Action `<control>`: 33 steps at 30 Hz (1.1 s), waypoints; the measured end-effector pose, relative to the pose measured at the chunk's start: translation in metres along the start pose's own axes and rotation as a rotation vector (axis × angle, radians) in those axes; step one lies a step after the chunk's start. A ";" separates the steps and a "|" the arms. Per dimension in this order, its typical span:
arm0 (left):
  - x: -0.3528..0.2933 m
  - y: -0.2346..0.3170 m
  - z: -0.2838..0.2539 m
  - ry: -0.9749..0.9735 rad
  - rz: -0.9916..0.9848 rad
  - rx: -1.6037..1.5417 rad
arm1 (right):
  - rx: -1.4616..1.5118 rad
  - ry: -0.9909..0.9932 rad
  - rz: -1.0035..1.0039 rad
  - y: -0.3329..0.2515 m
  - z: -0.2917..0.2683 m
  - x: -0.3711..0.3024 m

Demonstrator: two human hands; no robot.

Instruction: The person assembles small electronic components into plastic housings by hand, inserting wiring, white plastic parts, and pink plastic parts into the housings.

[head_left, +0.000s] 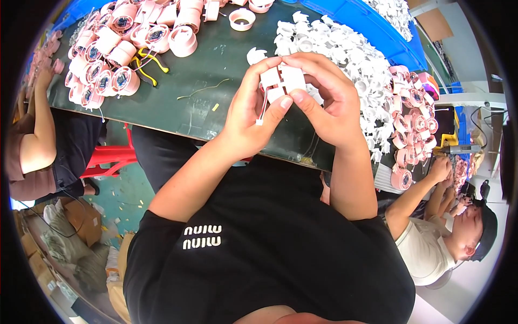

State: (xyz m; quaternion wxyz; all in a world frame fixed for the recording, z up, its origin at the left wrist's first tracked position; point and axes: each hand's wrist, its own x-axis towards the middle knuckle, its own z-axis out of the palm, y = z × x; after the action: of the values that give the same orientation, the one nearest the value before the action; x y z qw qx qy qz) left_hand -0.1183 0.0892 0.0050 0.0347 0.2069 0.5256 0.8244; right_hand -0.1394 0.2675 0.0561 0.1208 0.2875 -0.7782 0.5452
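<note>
Between both my hands, above the dark green table [199, 116], is a pale pink and white plastic housing [284, 82]. My left hand [253, 102] closes round its left side with the thumb against the near edge. My right hand [334, 105] grips the other side, its thumb pressed near the seam. Thin wires run down from the housing to a small white connector [260, 122] by my left thumb. The far side of the housing is hidden by my fingers. Just beyond and to the right lies a heap of white plastic parts [334, 51].
Many pink round housings [110, 56] fill the table's far left, beside yellow-handled pliers [147, 68]. A pink ring [242, 20] lies at the back. A blue bin [372, 27] stands behind the white heap. More pink housings [413, 116] lie right. Co-workers sit on both sides; a red stool [110, 156] stands left.
</note>
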 end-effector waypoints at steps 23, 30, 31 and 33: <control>-0.001 0.001 -0.003 -0.011 -0.079 0.004 | -0.012 0.006 0.034 -0.003 0.002 -0.002; -0.005 0.002 -0.004 -0.040 -0.106 -0.008 | -0.032 -0.009 0.027 -0.007 0.004 -0.003; -0.005 0.002 -0.003 -0.041 -0.108 -0.009 | 0.111 0.056 0.056 -0.005 0.003 -0.003; -0.007 -0.001 0.001 -0.153 0.019 0.108 | 0.200 0.182 0.128 0.008 -0.002 -0.005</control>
State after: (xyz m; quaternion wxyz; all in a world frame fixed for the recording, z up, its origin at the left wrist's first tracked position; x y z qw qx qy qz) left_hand -0.1117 0.0887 0.0025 0.0556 0.2759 0.5633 0.7769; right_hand -0.1398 0.2726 0.0480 0.1264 0.1972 -0.7226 0.6503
